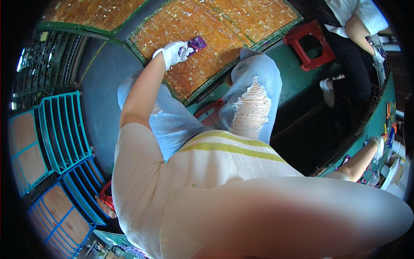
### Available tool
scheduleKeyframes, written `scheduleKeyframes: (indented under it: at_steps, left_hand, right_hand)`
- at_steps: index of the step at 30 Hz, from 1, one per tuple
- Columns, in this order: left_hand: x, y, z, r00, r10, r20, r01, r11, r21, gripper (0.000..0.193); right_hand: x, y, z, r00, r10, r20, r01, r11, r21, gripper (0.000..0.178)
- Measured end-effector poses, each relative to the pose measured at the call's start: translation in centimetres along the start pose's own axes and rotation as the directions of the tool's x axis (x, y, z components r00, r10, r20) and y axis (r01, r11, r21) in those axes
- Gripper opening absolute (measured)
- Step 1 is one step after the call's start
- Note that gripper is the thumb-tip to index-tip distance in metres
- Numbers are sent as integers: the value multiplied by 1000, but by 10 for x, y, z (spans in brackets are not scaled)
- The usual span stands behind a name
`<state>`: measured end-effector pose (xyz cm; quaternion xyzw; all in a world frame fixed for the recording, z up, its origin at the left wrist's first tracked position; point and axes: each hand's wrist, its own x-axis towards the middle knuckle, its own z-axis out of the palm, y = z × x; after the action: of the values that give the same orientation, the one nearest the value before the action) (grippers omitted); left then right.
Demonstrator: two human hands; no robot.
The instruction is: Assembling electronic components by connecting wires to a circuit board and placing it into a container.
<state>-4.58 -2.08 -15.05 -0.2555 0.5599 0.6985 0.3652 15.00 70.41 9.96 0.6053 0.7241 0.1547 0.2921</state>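
My left hand (173, 55), in a white glove, reaches out over a worn orange-brown wooden board (189, 77) with green edges. Its fingers are closed on a small flat purple packet (197, 43), held by one end just above or against the board; I cannot tell which. Far off to the right, my right hand (378, 149), also gloved in white, is at a green worktop (364, 142). Small and blurred, its fingers do not show whether they grip anything. Orange-and-yellow handled tools (388, 111) and other small items lie around it.
A red plastic stool (308, 46) stands at the upper right, beside a co-worker (360, 26) with gloved hands. Blue metal racks (64, 129) line the left side. Part of another red stool (210, 111) shows between my knees. A second wooden board (90, 15) lies at the upper left.
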Motion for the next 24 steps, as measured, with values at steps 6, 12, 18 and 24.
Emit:
scheduleKeyframes:
  at_steps: [6, 12, 18, 24]
  left_hand:
    - [-24, 0, 51, 921, 378, -90, -378, 926, 16, 15]
    - [-61, -13, 82, 592, 806, -10, -759, 562, 329, 5]
    - [-104, 30, 82, -118, 932, 342, -570, -346, 745, 15]
    - [-163, 65, 41, 22, 855, 518, -149, -510, 847, 66]
  right_hand:
    - [-86, -133, -19, 371, -564, -738, 592, -469, 656, 38]
    - [-383, -296, 24, -119, -983, -140, 533, -182, 826, 62]
    - [-467, -371, 41, -348, -905, -246, -80, -232, 969, 20]
    - [-458, -371, 24, -602, -795, -74, -147, 20, 989, 17]
